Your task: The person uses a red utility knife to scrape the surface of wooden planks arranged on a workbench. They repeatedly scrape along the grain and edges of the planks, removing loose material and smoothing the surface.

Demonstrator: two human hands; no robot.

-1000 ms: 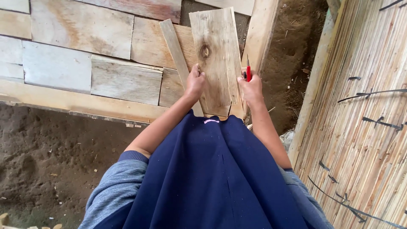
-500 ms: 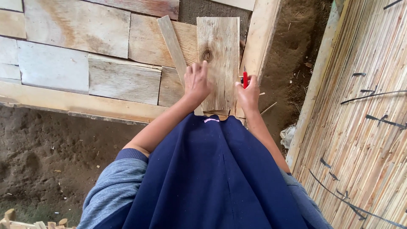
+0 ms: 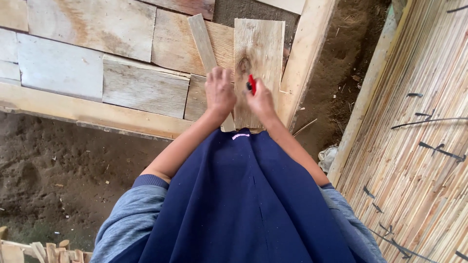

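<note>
A knotted wooden board lies lengthwise on a low platform of planks, its right edge against the frame beam. My left hand presses down on the board's left edge, over a thin wooden strip beside it. My right hand rests on the board and grips a red marker, its tip on the wood just below the knot. A dark blue garment covers my lap.
Bare earth lies below the platform and to the right of the beam. A bamboo slat wall tied with black wire rises at the right. Several wood offcuts lie at the bottom left.
The board was turned straight and set against the beam. My right hand moved left from the board's right edge onto its face with the marker. My left hand shifted onto the left edge.
</note>
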